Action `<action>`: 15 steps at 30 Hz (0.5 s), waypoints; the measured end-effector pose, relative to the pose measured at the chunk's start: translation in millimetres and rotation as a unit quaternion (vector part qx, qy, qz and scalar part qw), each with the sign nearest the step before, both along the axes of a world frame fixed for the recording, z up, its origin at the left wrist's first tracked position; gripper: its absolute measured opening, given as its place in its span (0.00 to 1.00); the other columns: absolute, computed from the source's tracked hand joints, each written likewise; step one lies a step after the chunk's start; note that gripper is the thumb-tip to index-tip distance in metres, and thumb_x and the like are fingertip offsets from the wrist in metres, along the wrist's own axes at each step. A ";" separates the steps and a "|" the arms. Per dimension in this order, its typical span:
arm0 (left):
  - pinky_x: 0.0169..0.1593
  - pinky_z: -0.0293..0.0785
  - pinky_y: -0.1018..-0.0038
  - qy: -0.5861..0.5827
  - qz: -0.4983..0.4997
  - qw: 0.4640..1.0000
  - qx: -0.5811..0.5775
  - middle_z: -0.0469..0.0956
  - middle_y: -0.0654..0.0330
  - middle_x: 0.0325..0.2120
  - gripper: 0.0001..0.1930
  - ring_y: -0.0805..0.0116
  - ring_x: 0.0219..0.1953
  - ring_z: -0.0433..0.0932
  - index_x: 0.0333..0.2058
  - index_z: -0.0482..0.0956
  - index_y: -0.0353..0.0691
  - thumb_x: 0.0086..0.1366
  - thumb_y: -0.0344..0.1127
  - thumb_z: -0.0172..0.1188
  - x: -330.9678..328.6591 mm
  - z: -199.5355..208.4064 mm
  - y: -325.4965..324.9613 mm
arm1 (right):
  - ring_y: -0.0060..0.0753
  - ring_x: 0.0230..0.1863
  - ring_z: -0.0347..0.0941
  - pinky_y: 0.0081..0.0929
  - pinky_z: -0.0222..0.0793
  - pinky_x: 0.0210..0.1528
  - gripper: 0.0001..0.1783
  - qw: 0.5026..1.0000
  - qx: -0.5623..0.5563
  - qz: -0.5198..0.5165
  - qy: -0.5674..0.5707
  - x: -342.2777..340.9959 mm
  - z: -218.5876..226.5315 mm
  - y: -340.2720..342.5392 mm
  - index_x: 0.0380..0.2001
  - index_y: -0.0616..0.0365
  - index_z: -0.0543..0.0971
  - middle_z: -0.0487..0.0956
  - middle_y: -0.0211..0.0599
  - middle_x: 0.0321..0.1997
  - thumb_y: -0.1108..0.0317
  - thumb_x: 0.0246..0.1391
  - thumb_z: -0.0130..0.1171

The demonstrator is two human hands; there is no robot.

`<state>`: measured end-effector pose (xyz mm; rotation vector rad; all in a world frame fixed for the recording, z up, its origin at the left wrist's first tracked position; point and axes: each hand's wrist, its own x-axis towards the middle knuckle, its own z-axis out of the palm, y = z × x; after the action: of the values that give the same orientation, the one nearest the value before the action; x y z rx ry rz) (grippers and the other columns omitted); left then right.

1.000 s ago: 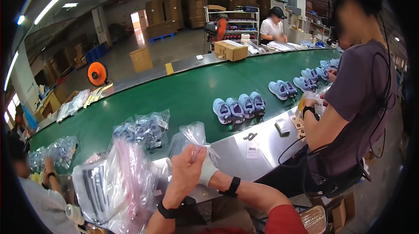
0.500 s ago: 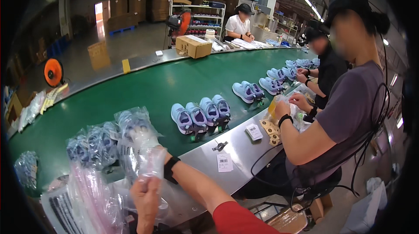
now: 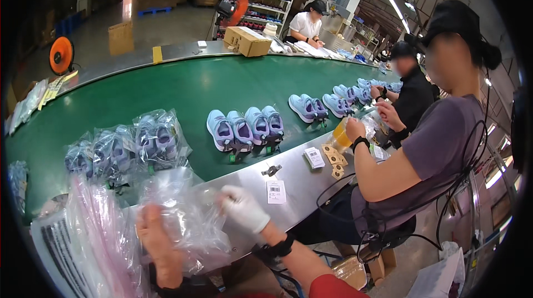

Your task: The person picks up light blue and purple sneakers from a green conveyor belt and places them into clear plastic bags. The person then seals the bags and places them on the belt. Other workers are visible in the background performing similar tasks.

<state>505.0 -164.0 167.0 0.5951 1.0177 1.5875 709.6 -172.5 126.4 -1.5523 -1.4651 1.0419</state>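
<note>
My bare left hand (image 3: 158, 242) grips the lower left of a clear plastic bag (image 3: 186, 217) over the steel table edge. My right hand (image 3: 244, 207), in a white glove, pinches the bag's right side. A stack of more clear bags (image 3: 97, 242) lies just left of my hands. Beyond them, bagged pairs of light-blue shoes (image 3: 130, 145) rest on the green conveyor belt (image 3: 183, 84). Two unbagged pairs of light-blue shoes (image 3: 244, 127) sit on the belt to the right.
A small white tag (image 3: 276, 191) and a metal clip (image 3: 271, 170) lie on the steel ledge (image 3: 300, 178). A seated person in a purple shirt (image 3: 438, 148) works close on my right, others beyond. More shoe pairs (image 3: 325, 105) ride the belt. A cardboard box (image 3: 247, 41) sits at the far side.
My view has swung left and down along the belt. My hands have come lower and closer together on the clear bag, the gloved right hand now at its right side.
</note>
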 end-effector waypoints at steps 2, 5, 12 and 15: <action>0.22 0.51 0.86 -0.035 0.009 0.997 0.072 0.68 0.74 0.19 0.10 0.87 0.20 0.60 0.26 0.74 0.40 0.66 0.37 0.55 -11.8 5.8 0.4 | 0.47 0.30 0.72 0.36 0.68 0.34 0.08 0.982 0.037 -0.056 -0.174 19.0 11.8 -4.4 0.27 0.58 0.75 0.75 0.42 0.29 0.66 0.47 0.60; 0.23 0.54 0.85 0.083 0.064 0.990 0.093 0.70 0.72 0.20 0.10 0.87 0.21 0.61 0.27 0.75 0.40 0.66 0.36 0.55 -14.2 -10.1 -5.9 | 0.43 0.31 0.72 0.34 0.69 0.35 0.08 0.846 0.350 -0.189 -0.355 -6.5 48.3 -15.8 0.27 0.56 0.75 0.75 0.37 0.29 0.71 0.40 0.62; 0.24 0.59 0.75 0.415 -0.050 0.841 0.343 0.73 0.64 0.21 0.04 0.71 0.21 0.66 0.30 0.78 0.37 0.61 0.30 0.57 29.3 18.9 -63.4 | 0.46 0.38 0.73 0.37 0.69 0.42 0.14 0.879 0.427 0.064 -0.203 -42.7 18.4 -41.3 0.37 0.58 0.75 0.76 0.44 0.36 0.64 0.46 0.55; 0.22 0.62 0.65 0.455 -0.250 0.707 0.479 0.71 0.55 0.19 0.02 0.55 0.19 0.69 0.28 0.78 0.43 0.56 0.31 0.62 47.8 23.1 -109.8 | 0.48 0.37 0.73 0.37 0.69 0.42 0.15 0.903 0.374 0.082 -0.193 -36.2 0.6 -24.3 0.39 0.59 0.74 0.76 0.46 0.36 0.63 0.48 0.54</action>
<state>552.8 -273.8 190.1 2.3373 0.4659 1.1724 673.5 -196.8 127.0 -1.1012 -1.9821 0.1687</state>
